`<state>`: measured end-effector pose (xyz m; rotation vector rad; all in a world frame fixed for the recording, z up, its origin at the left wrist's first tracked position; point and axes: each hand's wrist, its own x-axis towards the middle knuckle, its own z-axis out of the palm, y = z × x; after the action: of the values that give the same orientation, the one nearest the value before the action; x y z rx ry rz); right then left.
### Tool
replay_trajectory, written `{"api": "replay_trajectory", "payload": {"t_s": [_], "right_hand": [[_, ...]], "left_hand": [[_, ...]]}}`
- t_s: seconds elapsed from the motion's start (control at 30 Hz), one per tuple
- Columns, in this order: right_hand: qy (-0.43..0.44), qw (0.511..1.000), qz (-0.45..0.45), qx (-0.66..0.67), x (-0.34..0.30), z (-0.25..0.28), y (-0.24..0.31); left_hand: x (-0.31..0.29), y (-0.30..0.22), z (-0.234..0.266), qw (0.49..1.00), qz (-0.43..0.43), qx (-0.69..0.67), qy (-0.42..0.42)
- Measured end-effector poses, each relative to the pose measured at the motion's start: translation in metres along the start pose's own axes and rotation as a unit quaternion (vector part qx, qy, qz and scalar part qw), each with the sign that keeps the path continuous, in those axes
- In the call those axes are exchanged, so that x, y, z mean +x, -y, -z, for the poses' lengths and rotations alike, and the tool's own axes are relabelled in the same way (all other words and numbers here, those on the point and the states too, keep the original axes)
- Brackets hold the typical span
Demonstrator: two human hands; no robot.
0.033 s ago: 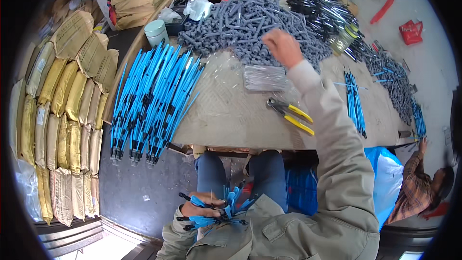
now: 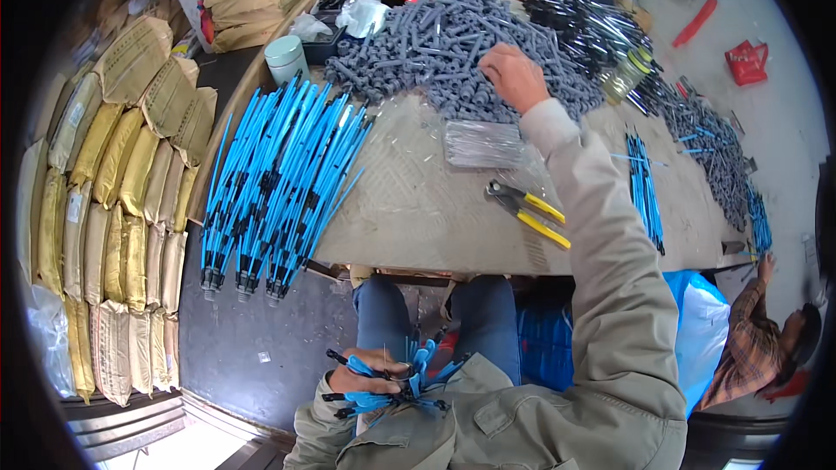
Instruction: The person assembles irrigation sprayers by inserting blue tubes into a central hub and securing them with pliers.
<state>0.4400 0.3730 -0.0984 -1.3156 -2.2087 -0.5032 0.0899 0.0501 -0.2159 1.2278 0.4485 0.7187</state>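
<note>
Tabletop (image 2: 409,231) ahead; blue strips (image 2: 422,357) radiate from left hand (image 2: 355,379).

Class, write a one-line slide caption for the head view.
The left hand holds blue-and-black pieces; the right hand is at heaped grey parts.

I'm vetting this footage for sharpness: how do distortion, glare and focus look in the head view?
Head view: black fisheye surround, with the stacked sacks bowing along the left rim; head view: a bright patch at lower left washed out white; head view: yellow-handled pliers fairly crisp, but the right hand's fingertips hard to tell apart over the grey parts.
</note>
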Motion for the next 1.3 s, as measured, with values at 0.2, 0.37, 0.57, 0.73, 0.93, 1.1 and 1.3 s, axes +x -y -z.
{"api": "replay_trajectory", "payload": {"t_s": [0.2,0.37,0.57,0.73,0.93,1.1,1.3], "right_hand": [[0.096,0.953,0.073,-0.277,0.002,-0.052,-0.026],[0.074,0.939,0.063,-0.331,-0.028,-0.010,0.018],[0.210,0.728,-0.191,0.623,-0.174,0.063,0.178],[0.180,0.540,-0.202,0.797,-0.254,0.084,0.283],[0.172,0.476,-0.129,0.852,-0.301,0.097,0.315],[0.211,0.569,0.102,0.788,-0.301,0.093,0.309],[0.168,0.483,-0.083,0.856,-0.334,0.099,0.320]], "left_hand": [[-0.021,0.014,-0.001,0.999,-0.032,-0.009,-0.027],[-0.054,0.050,-0.002,0.996,-0.077,-0.045,-0.006],[-0.042,0.066,-0.010,0.990,-0.101,0.059,0.084],[-0.050,0.040,-0.044,0.992,-0.053,0.067,0.091],[-0.071,0.052,-0.065,0.997,-0.037,-0.013,0.067],[-0.082,0.049,-0.069,0.998,0.010,0.010,0.059],[-0.088,0.052,-0.083,1.000,-0.007,0.021,-0.006]]}}
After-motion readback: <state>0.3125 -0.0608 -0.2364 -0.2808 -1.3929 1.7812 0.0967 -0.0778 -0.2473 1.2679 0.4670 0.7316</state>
